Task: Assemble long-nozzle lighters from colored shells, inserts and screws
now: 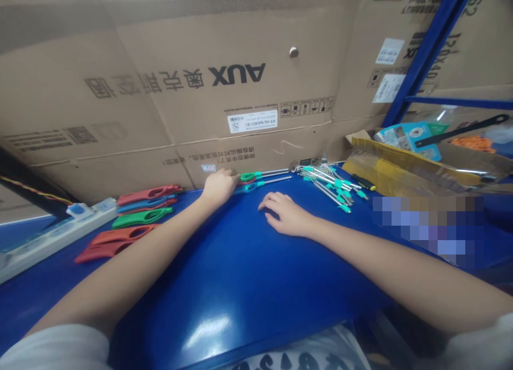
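At the back of the blue table (224,284), my left hand (219,189) has its fingers curled over the handle ends of several long-necked lighters (250,187). Their green, red and blue front parts and metal tubes stick out to its right; how its fingertips grip is hidden. My right hand (286,214) hovers over or rests on the table, fingers loosely bent and slightly apart, holding nothing. Beyond it lies a pile of metal lighter tubes (331,184) with teal-green pieces. Left of my left forearm, red, blue and green lighter handles (142,216) lie in a row.
Cardboard (168,33) with upside-down AUX print walls the back. A white power strip (60,233) runs along the left. On the right are a yellow-taped open box (374,169), a black-and-yellow screwdriver (364,183) and a blue metal post (428,54).
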Demonstrator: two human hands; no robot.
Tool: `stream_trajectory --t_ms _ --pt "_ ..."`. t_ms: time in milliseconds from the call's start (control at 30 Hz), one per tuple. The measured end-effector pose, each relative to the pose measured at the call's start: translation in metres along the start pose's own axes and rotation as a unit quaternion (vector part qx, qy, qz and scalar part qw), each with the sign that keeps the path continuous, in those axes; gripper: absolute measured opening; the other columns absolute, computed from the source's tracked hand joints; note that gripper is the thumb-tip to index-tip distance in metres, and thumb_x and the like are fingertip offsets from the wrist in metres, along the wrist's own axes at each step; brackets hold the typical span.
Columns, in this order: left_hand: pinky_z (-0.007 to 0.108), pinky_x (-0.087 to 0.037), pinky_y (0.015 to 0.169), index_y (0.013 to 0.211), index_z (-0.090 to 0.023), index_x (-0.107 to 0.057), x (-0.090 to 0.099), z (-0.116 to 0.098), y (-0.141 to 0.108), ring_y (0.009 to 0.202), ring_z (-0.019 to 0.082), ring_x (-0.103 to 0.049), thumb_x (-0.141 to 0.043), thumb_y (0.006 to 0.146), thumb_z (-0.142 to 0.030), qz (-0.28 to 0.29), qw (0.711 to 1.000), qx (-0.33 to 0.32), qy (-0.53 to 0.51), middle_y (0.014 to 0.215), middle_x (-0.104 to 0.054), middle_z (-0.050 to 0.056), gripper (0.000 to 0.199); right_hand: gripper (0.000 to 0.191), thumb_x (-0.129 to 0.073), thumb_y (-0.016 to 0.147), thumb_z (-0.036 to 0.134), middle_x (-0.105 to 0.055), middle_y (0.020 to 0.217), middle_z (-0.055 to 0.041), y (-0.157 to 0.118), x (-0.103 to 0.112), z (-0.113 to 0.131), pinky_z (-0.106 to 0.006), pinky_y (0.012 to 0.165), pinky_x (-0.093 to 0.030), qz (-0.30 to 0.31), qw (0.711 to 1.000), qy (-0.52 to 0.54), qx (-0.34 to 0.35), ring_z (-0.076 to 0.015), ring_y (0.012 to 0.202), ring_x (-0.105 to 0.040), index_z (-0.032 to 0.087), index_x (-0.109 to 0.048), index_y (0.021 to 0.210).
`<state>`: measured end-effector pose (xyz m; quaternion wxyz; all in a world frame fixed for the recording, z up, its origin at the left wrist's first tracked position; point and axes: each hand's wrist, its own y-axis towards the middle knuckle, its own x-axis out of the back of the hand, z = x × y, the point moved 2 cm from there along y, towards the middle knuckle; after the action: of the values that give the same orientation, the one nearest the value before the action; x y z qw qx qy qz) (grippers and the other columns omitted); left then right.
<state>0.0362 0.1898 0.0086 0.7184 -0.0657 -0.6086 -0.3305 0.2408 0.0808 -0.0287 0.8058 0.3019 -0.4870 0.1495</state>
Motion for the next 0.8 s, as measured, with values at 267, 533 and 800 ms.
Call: stream_trajectory --t_ms 267,533,800 --pt "0.04 -0.047 0.085 0.107 -0.013 -0.072 0.003 -0.015 -0.004 0.105 0.031 -0.062 -0.042 0.101 -0.03 -0.014 1.0 0.022 0.001 0.11 -0.068 0.017 0.036 0.024 -0.052 0.093 0.016 -0.063 0.118 -0.0094 0.001 0.001 0.0 -0.044 0.099 -0.041 0.0 1.0 -0.003 -0.005 -0.0264 0.112 -0.055 0.02 -0.064 0.114" --pt "0.039 -0.05 0.088 0.131 -0.017 -0.062 0.014 -0.014 -0.014 0.113 0.03 -0.062 -0.045 0.098 -0.032 -0.011 0.999 0.044 -0.009 0.124 -0.067 0.013 0.04 0.025 -0.052 0.094 0.016 -0.063 0.119 -0.0091 0.0 0.001 0.0 -0.045 0.1 -0.042 -0.001 1.0 -0.001 -0.003 -0.0261 0.112 -0.055 0.02 -0.064 0.115" --pt "0.041 -0.053 0.08 0.116 -0.017 -0.065 0.051 0.043 -0.049 0.112 0.036 -0.063 -0.049 0.093 -0.036 0.025 0.982 0.184 0.031 0.117 -0.065 0.016 0.034 0.024 -0.052 0.093 0.017 -0.063 0.12 -0.0096 0.0 0.0 -0.001 -0.048 0.101 -0.042 0.002 1.0 0.008 0.0 -0.0265 0.113 -0.056 0.021 -0.063 0.114"
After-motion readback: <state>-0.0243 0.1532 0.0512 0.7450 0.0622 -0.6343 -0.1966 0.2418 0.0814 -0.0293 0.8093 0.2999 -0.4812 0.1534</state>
